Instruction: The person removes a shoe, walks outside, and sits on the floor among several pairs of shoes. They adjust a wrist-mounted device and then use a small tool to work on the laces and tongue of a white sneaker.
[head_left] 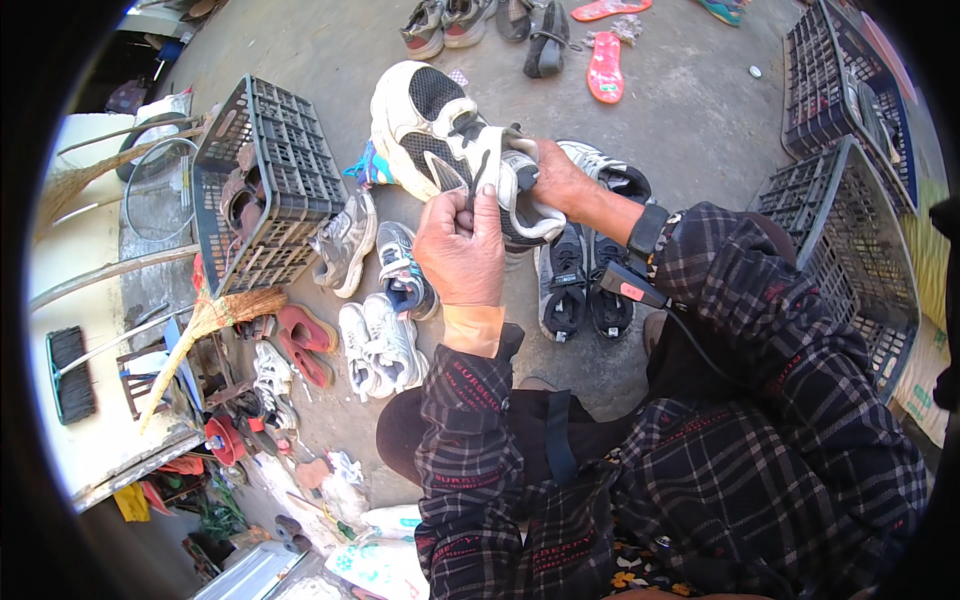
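Observation:
A white sneaker [412, 140] with black mesh panels is held up in front of me, its toe pointing to the far left. My left hand [462, 245] is closed on its near side, thumb and fingers pinched at the dark lacing area; whether a lace lies between them I cannot make out. At the ankle opening, my right hand [568, 182] grips the collar, its fingers partly hidden inside or behind the shoe. Beneath the hands, a pair of dark sneakers [563, 290] stands on the ground. Behind my right hand sits a grey-white sneaker [622, 180], partly covered.
White sneakers [383, 345], a blue-and-white sneaker [400, 262] and red shoes [305, 340] stand at left. Plastic crates [290, 150] flank both sides, with another crate [835, 235] at right. Red insoles [604, 68] lie at the far side. A straw broom [225, 312] leans left.

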